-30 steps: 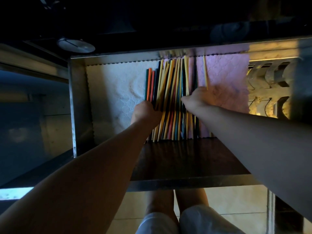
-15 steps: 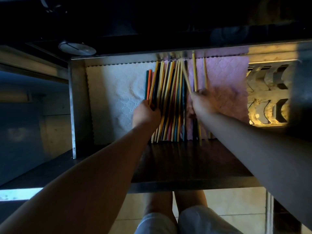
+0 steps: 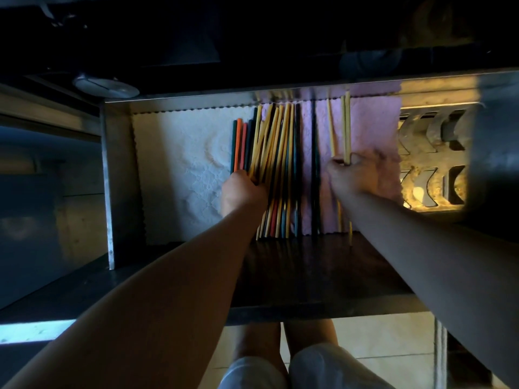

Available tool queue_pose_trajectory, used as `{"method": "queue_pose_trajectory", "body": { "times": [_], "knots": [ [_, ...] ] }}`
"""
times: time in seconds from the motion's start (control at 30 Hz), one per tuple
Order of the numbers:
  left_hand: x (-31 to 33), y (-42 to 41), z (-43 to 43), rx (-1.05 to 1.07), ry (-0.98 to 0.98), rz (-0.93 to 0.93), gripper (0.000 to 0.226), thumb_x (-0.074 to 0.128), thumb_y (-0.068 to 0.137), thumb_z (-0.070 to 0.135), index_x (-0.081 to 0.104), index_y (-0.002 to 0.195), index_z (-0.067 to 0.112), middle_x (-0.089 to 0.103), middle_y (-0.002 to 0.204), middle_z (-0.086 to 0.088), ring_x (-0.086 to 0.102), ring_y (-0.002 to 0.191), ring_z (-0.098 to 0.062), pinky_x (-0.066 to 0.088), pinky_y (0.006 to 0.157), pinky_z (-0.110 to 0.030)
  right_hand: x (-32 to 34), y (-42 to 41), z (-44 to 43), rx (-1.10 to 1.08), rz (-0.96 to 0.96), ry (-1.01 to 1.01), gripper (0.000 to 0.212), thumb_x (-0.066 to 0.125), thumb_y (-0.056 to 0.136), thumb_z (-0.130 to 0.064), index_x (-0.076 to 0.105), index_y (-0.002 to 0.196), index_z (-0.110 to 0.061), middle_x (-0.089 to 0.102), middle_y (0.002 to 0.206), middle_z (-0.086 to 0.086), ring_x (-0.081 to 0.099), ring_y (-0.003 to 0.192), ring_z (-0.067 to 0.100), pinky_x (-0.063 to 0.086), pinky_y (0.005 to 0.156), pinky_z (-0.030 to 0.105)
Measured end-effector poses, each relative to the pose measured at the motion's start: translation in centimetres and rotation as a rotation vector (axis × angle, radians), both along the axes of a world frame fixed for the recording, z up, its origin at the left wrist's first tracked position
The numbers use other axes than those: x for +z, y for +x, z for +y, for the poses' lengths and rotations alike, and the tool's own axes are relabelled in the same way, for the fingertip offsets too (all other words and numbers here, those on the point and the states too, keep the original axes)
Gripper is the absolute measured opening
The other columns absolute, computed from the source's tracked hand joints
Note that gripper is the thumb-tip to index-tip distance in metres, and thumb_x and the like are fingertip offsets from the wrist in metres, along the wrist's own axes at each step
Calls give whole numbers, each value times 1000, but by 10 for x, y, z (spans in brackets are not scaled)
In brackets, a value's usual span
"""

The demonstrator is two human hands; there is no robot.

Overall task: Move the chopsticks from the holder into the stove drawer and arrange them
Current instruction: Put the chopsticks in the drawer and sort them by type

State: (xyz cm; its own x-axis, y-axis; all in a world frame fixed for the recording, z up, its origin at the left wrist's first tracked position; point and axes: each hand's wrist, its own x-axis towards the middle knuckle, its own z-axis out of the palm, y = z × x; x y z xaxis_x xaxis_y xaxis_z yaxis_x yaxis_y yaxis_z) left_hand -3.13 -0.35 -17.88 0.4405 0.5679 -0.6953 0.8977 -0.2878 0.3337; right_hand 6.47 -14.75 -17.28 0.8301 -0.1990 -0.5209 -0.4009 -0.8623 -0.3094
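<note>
My right fingers point(image 3: 356, 161), clenched round two pale chopsticks point(image 3: 347, 124), have shifted them rightward, off the bundle point(image 3: 276, 141); my left fingers point(image 3: 248, 176) rest curled on it, grasp unclear.

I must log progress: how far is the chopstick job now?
Done: the main bundle lies in the drawer. In hand: the left hand rests on it, the right hand grips separate yellow chopsticks. Left: straightening its crossed sticks. The holder is out of view.
</note>
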Motion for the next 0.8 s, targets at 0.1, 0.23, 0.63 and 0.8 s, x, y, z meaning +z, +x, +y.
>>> {"method": "queue_pose_trajectory", "body": {
  "times": [0.1,0.23,0.63,0.8],
  "knots": [
    [1,2,4,-10,-20,1,3,60,84,12,62,84,10,58,72,-5,59,70,-23,45,57,-29,4,0,2,90,20,-110,46,55,87,-36,56,122,-5,50,133,21,44,127,34,38,99,36],
    [2,-1,6,6,-55,-24,9,58,84,17,58,76,14,53,66,-2,52,60,-18,33,47,-24,17,2,0,140,1,-210,59,55,93,-31,34,142,-6,22,154,16,20,143,31,21,111,37],
    [15,-6,14,82,-9,-33,21,43,98,22,59,101,9,56,87,-7,56,83,-28,39,70,-31,20,6,9,-60,59,57,45,47,88,-39,66,111,-4,65,113,17,59,109,34,43,88,30],
    [11,-8,11,61,-1,-73,22,54,92,24,66,109,15,69,93,-12,64,90,-33,55,80,-41,37,-6,22,-64,107,246,35,36,98,-32,60,108,-10,56,98,8,57,96,26,37,71,13]
  ]
}}
